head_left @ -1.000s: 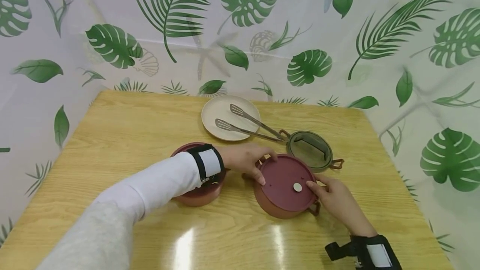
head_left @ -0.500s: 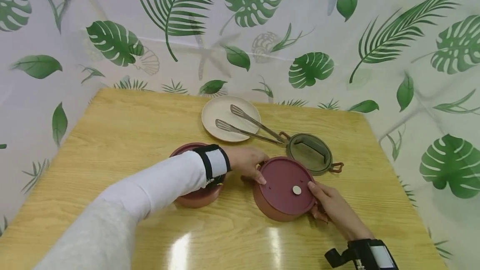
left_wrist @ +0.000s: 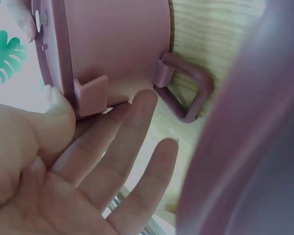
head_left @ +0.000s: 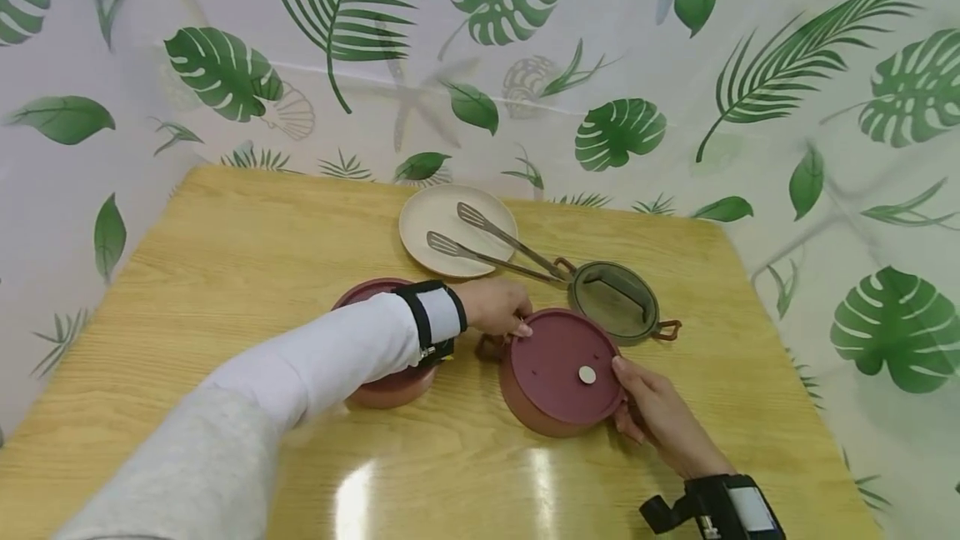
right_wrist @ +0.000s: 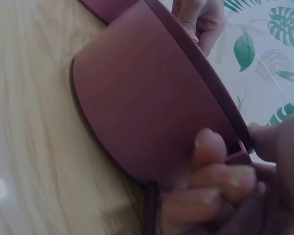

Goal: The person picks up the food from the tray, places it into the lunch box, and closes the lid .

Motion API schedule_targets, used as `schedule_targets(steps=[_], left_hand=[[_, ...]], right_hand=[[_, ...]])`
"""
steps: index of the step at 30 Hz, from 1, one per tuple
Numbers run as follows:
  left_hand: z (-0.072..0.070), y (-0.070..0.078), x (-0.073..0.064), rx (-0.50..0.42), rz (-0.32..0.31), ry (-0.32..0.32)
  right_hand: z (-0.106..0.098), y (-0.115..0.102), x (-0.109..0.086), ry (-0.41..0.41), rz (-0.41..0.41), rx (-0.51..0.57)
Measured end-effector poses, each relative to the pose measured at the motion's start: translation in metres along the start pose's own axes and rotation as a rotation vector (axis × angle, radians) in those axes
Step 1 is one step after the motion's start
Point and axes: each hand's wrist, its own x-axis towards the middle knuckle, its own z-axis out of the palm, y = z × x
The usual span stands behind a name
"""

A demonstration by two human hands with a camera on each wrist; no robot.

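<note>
A dark red pot [head_left: 536, 407] with a flat lid [head_left: 558, 357] stands on the table. My left hand [head_left: 495, 305] pinches the lid's far left edge. In the left wrist view its thumb lies on the rim by a small side tab [left_wrist: 91, 95], with the other fingers spread beside the pot wall. A loop handle [left_wrist: 188, 88] sticks out below that tab. At the pot's right side my right hand [head_left: 667, 415] grips the lid's edge, thumb on top. Its other fingers curl by another tab [right_wrist: 239, 152] in the right wrist view.
A second dark red pot [head_left: 393, 394] stands to the left, partly covered by my left forearm. Behind are a cream plate [head_left: 423, 227], two slotted spatulas [head_left: 491, 227] [head_left: 450, 245] lying across it, and a small green pan [head_left: 615, 307] with brown handles. A leaf-print cloth hangs behind.
My left hand has shifted back along the lid's rim, uncovering the pot's left handle. The right hand's fingers have moved lower beside the right handle. The lid stays on the pot.
</note>
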Motion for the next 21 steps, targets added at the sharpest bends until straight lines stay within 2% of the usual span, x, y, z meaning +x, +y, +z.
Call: schedule_targets(steps=[2, 4, 6, 9, 11, 12, 15, 18, 21], left_hand=[[0.001, 0.002, -0.003, 0.049, -0.011, 0.035], [0.002, 0.006, -0.007, 0.141, 0.025, 0.074], [0.004, 0.012, -0.011, 0.226, 0.092, 0.100], [0.010, 0.024, -0.013, 0.296, 0.186, 0.070], [0.013, 0.030, -0.012, 0.332, 0.198, 0.032], [0.015, 0.033, -0.012, 0.346, 0.185, 0.015], [0.017, 0.038, -0.011, 0.453, 0.148, 0.013], [0.016, 0.041, -0.011, 0.494, 0.124, 0.012], [0.016, 0.043, -0.011, 0.535, 0.125, 0.001]], right_hand=[[-0.001, -0.003, 0.002, -0.029, 0.015, -0.031], [-0.003, -0.007, 0.003, -0.048, 0.030, -0.106], [-0.004, -0.013, 0.000, -0.006, 0.012, -0.277], [-0.003, -0.022, -0.010, 0.071, -0.093, -0.587], [0.001, -0.026, -0.014, 0.108, -0.181, -0.766], [0.004, -0.028, -0.015, 0.095, -0.228, -0.818], [0.014, -0.030, -0.012, 0.033, -0.314, -0.899], [0.019, -0.031, -0.007, 0.017, -0.318, -0.939], [0.021, -0.032, -0.003, 0.015, -0.301, -0.956]])
